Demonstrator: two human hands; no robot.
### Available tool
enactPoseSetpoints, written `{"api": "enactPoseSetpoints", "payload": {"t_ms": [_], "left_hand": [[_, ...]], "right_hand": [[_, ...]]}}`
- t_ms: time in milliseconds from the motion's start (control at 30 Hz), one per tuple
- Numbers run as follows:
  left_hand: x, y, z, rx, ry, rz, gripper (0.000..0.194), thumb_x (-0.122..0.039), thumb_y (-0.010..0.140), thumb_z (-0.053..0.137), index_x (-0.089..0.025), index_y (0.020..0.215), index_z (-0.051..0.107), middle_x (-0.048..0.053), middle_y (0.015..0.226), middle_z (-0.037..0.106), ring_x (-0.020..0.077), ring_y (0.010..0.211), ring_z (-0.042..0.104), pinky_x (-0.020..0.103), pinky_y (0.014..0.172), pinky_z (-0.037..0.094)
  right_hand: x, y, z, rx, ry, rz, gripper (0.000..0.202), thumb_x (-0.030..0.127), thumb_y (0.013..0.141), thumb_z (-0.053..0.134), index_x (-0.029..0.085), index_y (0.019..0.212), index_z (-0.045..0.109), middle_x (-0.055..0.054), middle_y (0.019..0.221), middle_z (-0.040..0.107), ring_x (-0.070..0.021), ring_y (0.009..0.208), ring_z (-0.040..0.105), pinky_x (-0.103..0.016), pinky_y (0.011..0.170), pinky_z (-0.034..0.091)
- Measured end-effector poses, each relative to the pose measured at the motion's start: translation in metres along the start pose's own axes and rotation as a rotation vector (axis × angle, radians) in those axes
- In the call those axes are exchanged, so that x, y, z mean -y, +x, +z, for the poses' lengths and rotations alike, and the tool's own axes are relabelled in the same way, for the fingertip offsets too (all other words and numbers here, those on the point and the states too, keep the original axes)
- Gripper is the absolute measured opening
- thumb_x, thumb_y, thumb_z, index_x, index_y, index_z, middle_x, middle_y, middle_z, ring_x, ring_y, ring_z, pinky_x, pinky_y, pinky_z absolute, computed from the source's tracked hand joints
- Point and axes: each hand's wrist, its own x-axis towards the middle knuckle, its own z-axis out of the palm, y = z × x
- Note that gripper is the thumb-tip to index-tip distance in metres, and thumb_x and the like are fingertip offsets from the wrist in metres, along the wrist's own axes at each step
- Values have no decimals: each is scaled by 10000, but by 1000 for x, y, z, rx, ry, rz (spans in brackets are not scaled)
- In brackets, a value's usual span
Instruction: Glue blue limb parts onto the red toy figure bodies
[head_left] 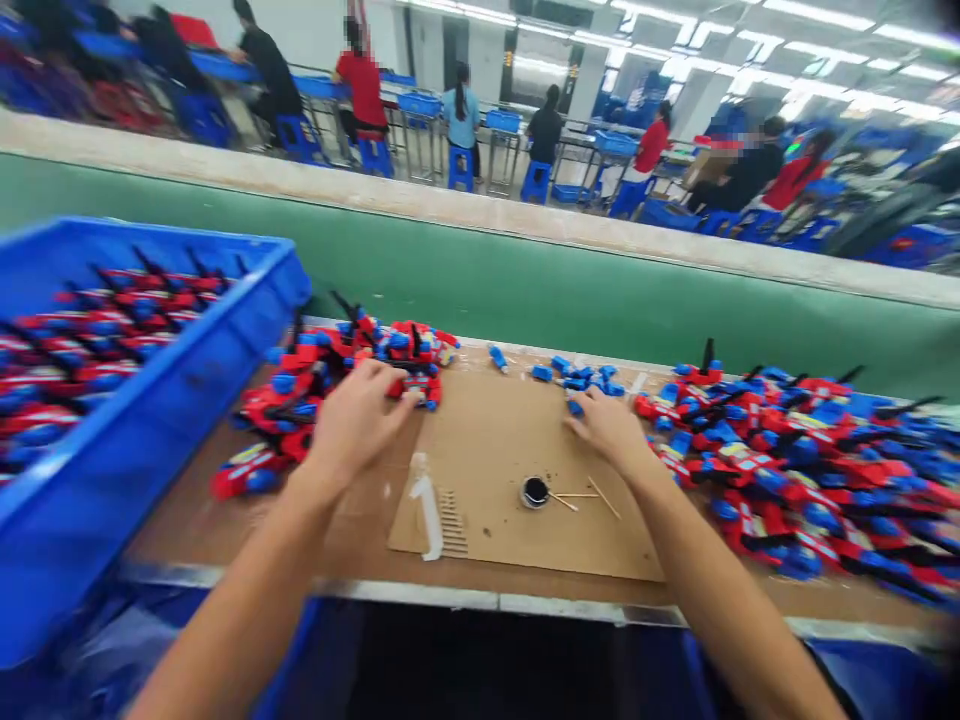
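My left hand (361, 412) has its thumb and fingers closed on a red and blue toy figure (421, 386) at the edge of the left pile of figures (289, 395). Blur softens the grip's details. At the far side of the cardboard sheet (495, 430), my right hand (609, 425) reaches into a small group of blue toy pieces (596, 378). Its fingertips close around one small blue piece (574, 406). A little pot of black paint (535, 491) stands on the cardboard, with thin cotton-tipped sticks (574, 496) beside it.
A blue crate (247, 340) full of figures stands at the left. Another heap of figures (810, 460) with black protruding parts covers the right side. A green barrier (525, 270) runs along the back. Beyond it, several people sit at workbenches.
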Motion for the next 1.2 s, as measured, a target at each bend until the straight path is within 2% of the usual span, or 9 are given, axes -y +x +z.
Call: {"api": "enactPoseSetpoints", "payload": {"t_ms": [167,367,500,567,733,867,1000,1100,1200], "left_hand": [[7,4,23,346,415,36,376,-327,942,636,-181,1289,619,126,1196,628,289,1016,658,369,827,533],[-6,7,35,380,454,61,410,-363,1004,495,-85,1295,568,182,1155,628,344,1075,640,421,877,522],[-6,16,30,422,493,43,464,-124,980,291,-38,1399,471,232,1101,658,387,922,695,452,718,536],[-7,22,29,464,545,44,462,-63,936,280,-34,1314,544,238,1019,683,408,880,702,452,670,529],[-16,26,20,526,617,138,343,-61,920,346,-59,974,684,231,923,688,403,928,679,430,681,505],[-14,31,12,483,745,486,330,-57,923,378,-76,978,702,234,1068,654,377,1022,612,444,766,480],[6,45,15,594,703,769,393,-8,877,420,-177,1080,711,176,1316,607,327,1141,563,416,830,464],[22,56,25,698,613,762,486,32,841,438,-229,1165,688,111,1291,631,276,1132,543,371,874,448],[25,66,32,793,564,720,412,37,793,506,-195,1060,718,96,1172,655,271,1110,519,414,980,433]], "right_hand": [[-5,8,6,-30,21,41,146,148,903,599,114,1001,702,-169,1012,680,-299,911,684,-375,780,517],[-38,-47,1,-68,318,28,125,169,762,668,165,877,717,-59,793,690,-198,669,625,-315,664,492],[-47,-60,8,-52,405,62,151,137,699,681,192,832,725,-40,789,703,-192,696,624,-318,704,497],[-45,-67,12,-91,448,93,152,196,758,676,203,900,729,-42,857,707,-188,731,631,-320,721,510],[-17,-110,21,-527,819,242,241,364,898,638,208,1081,648,-59,979,669,-184,825,658,-331,750,553],[-14,-151,25,-777,1034,347,429,336,798,774,222,1170,593,-47,1000,672,-192,899,685,-324,784,573],[-35,-177,18,-522,685,357,323,326,831,718,208,1125,659,-53,945,702,-181,735,648,-334,694,548],[-46,-180,9,-286,477,218,279,282,877,610,208,1131,697,-77,1022,713,-190,710,627,-369,712,548],[-49,-178,6,-289,482,229,315,280,908,582,199,1199,673,-93,1062,700,-194,736,629,-376,739,555]]}}
